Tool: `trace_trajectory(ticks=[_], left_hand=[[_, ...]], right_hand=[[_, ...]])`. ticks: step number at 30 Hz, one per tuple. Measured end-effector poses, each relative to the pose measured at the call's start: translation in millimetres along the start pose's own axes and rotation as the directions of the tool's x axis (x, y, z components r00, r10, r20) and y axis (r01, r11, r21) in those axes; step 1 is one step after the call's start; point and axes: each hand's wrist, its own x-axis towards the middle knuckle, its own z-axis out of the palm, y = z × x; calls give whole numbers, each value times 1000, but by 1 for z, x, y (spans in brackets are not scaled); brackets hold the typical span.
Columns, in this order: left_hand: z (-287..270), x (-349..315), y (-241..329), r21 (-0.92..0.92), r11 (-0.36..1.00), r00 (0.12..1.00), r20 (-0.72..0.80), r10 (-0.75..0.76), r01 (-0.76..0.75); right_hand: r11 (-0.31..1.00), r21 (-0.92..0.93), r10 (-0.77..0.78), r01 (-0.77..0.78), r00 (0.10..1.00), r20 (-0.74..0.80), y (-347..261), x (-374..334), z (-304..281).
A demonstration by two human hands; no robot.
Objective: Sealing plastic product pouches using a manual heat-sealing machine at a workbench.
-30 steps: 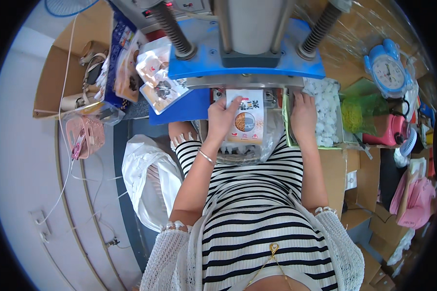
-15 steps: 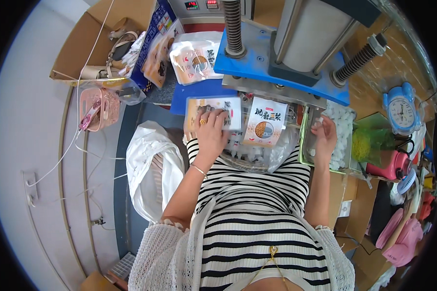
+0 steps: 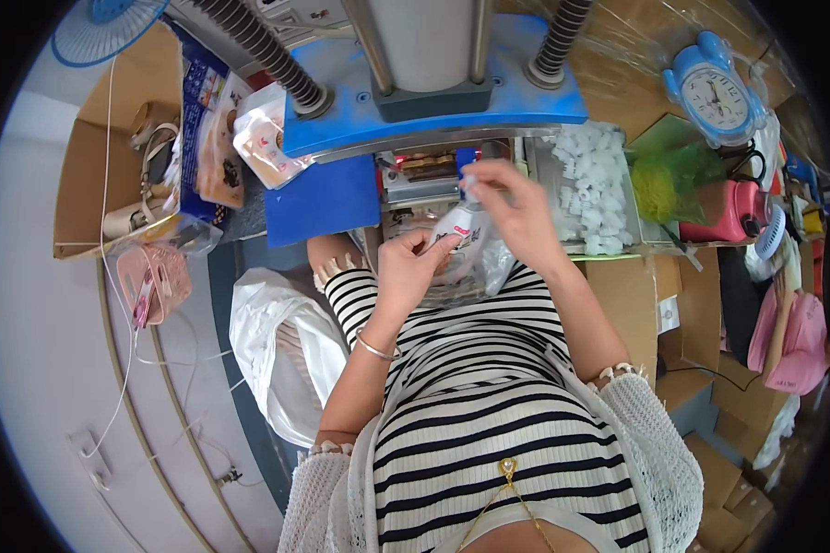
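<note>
My left hand [image 3: 409,269] grips a white printed pouch [image 3: 456,227] by its side, thumb laid across the front. The pouch's narrow top points away from me, below the blue press plate. At that top, my right hand [image 3: 518,219] pinches a small whitish plastic piece [image 3: 471,187], partly covered by the fingers; it looks like a spout fitting. Whether the piece sits inside the pouch's mouth I cannot tell. Beneath both hands, clear plastic wrapping [image 3: 496,264] lies on my lap. To the right, a tray [image 3: 546,158] holds a heap of white plastic fittings [image 3: 596,189].
The press's blue plate [image 3: 433,85] overhangs the work spot, with a spring rod on each side. A blue mat [image 3: 323,200] lies left, below stacked pouches [image 3: 269,138]. A white bag [image 3: 281,355] stands by my left leg. At right are a red bottle [image 3: 724,214] and a blue clock [image 3: 719,92].
My right hand has left the tray with a small fitting and met the left hand at the pouch's top. The left hand has lifted a pouch off the pile. The whole view has shifted.
</note>
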Motion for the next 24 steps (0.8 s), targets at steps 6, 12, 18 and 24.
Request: trace_trajectory(ticks=[6,12,18,24], left_hand=[[16,3,-20,-316,946,997,24,-72,76],[11,24,-13,-376,924,998,19,-63,66],[7,58,-3,-435,891,988,-24,-151,126],[6,61,-11,-422,902,994,-20,-109,90]], right_hand=[[961,143,245,-238,969,-33,24,-1,23],[972,-70,215,-225,969,-124,33,-6,3],[987,-44,137,-152,961,-239,45,-13,-3],[988,-152,-27,-9,972,-232,50,-16,4]])
